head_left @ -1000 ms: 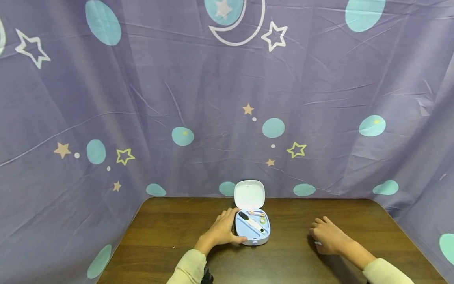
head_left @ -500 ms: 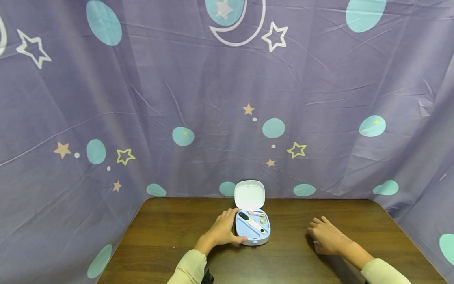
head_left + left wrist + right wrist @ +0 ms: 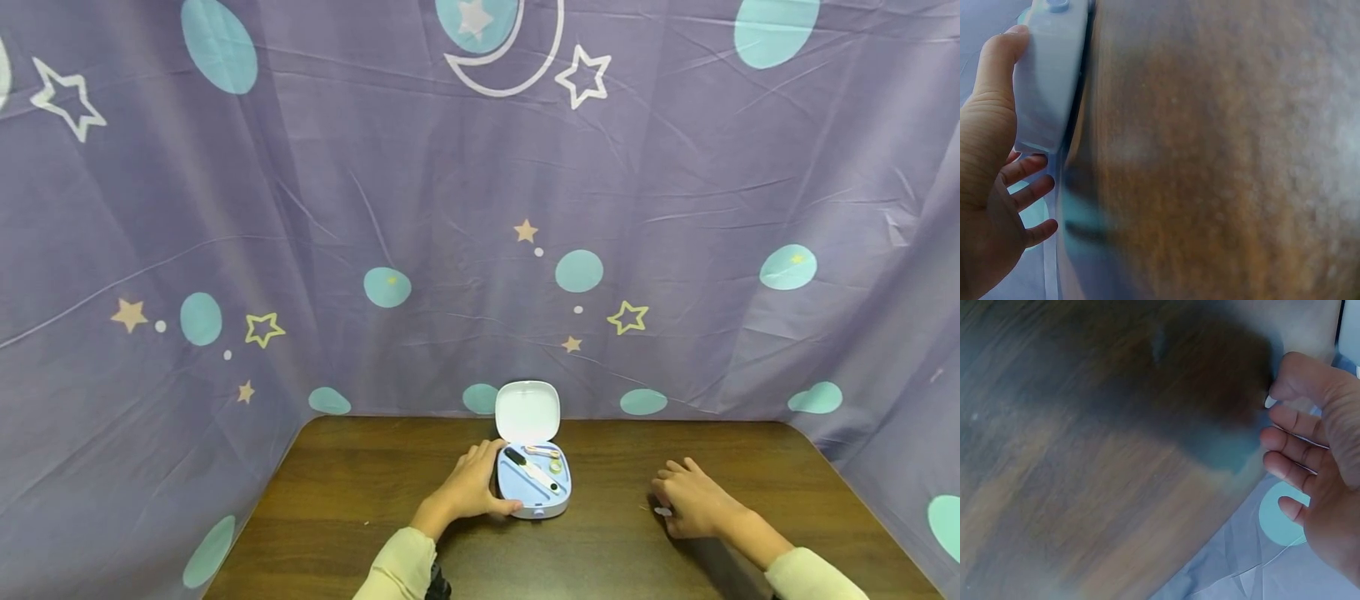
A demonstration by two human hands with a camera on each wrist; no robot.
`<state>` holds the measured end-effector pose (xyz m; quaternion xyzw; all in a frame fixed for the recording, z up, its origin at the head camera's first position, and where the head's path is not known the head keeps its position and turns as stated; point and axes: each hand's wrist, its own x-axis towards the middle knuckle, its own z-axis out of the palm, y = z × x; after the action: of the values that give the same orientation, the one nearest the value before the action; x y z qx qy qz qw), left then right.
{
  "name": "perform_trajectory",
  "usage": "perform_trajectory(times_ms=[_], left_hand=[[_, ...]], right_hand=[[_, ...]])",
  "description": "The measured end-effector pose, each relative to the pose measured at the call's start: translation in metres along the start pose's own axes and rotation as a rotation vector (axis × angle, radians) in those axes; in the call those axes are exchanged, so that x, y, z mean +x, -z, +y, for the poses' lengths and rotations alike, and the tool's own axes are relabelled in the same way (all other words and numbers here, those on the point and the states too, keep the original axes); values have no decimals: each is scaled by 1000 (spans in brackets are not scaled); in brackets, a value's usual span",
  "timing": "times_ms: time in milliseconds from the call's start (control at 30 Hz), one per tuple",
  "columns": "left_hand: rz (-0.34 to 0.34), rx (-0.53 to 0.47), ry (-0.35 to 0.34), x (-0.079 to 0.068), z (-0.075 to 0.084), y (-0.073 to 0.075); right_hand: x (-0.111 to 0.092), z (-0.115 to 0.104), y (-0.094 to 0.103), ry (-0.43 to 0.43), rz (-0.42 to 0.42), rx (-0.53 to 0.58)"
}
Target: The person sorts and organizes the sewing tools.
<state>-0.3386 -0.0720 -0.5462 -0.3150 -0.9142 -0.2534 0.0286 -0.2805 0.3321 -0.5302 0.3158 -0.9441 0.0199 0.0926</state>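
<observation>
A small light-blue and white case (image 3: 531, 510) stands on the table with its white lid (image 3: 527, 411) raised. My left hand (image 3: 467, 487) grips its left side, thumb at the front corner; in the left wrist view the thumb presses the case wall (image 3: 1050, 81). Inside lie a long white tool with black ends (image 3: 534, 471), a pale pinkish piece (image 3: 542, 451) and a small greenish ring (image 3: 556, 467). Low over the table at right, my right hand (image 3: 697, 502) pinches a small white piece (image 3: 1269, 401) between thumb and index finger; mostly hidden, its kind is unclear.
The brown wooden table (image 3: 600, 550) has rounded back corners. A purple curtain (image 3: 450, 208) with stars and teal ovals hangs behind and on both sides. A tiny pale speck (image 3: 366, 523) lies left of the left forearm.
The small white piece has shifted slightly left under my right fingers and shows more below them. My right hand moves only a little; the left hand and the case stay put.
</observation>
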Motion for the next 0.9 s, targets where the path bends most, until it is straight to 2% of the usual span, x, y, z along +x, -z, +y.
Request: perform_trajectory(times_ms=[200, 433, 733, 900], left_hand=[[-4, -11, 6, 0, 0, 0], [-2, -4, 8, 1, 1, -1], [-2, -8, 10, 0, 0, -1], [-9, -9, 20, 0, 1, -1]], right_hand=[[1, -2, -2, -11, 10, 5], [3, -3, -3, -3, 27, -38], [13, -3, -3, 81, 194, -189], [24, -9, 4, 95, 272, -203]])
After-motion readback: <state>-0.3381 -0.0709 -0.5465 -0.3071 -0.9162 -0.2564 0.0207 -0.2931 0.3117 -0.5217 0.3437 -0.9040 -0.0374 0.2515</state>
